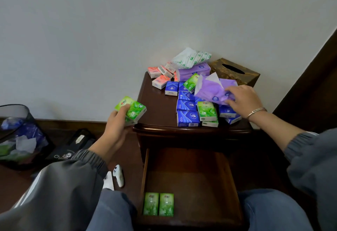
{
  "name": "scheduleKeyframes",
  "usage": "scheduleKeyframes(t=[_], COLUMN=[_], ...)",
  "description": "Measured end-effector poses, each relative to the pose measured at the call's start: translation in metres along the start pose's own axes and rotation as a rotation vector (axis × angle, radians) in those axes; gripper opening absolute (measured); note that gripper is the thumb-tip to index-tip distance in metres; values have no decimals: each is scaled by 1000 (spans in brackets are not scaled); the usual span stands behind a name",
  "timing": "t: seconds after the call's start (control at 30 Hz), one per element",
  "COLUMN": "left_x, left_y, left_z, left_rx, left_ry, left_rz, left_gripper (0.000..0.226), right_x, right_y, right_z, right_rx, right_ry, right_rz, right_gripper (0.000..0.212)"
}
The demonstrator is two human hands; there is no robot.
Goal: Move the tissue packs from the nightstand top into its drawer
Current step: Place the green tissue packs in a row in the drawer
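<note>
While the drawer (191,179) of the dark wooden nightstand (156,103) stands pulled out, two green tissue packs (158,204) lie side by side in its front left corner. On the top there are many more packs: blue ones (187,118), green ones (207,111), pink ones (161,81), a large purple pack (193,71) and a white and green bag (191,58) at the back, beside a brown tissue box (235,72). The left hand (116,128) is closed around green packs (131,110), held in the air just left of the top's edge; how many it grips I cannot tell. The right hand (243,97), with a bracelet (257,112) on the wrist, presses with spread fingers on an opened purple wrapper (213,92), which hides some blue packs under it. On the floor at left, a dark bin (20,136) is cut off by the frame edge, and its contents are blurred.
</note>
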State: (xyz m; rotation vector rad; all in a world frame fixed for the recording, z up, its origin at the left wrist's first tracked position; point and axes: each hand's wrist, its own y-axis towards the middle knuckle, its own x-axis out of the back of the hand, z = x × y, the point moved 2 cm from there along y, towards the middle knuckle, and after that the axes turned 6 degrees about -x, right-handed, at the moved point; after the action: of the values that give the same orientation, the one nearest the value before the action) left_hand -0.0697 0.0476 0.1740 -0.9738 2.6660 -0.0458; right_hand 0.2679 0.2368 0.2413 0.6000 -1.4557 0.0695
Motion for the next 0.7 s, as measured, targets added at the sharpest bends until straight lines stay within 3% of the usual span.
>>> scheduleKeyframes(t=[0.17, 0.27, 0.37, 0.5, 0.6, 0.7], left_x=[33, 51, 63, 76, 85, 90], left_y=[1, 5, 5, 3, 1, -1], left_z=[-9, -10, -13, -19, -22, -20], left_rx=[-4, 2, 1, 1, 7, 9], left_ry=[-123, -147, -193, -204, -175, -156], left_rz=[-47, -94, -144, -208, -222, -194], left_gripper=[27, 20, 18, 13, 14, 19], right_x=[31, 48, 45, 5, -30, -37], right_y=[-15, -20, -25, -28, -38, -52], right_z=[29, 90, 169, 249, 267, 259], right_rx=[-5, 97, 179, 123, 52, 43], right_ry=[393, 492, 387, 147, 75, 137], right_rz=[-463, -539, -469, -51, 188, 74], right_gripper=[25, 25, 26, 27, 44, 57])
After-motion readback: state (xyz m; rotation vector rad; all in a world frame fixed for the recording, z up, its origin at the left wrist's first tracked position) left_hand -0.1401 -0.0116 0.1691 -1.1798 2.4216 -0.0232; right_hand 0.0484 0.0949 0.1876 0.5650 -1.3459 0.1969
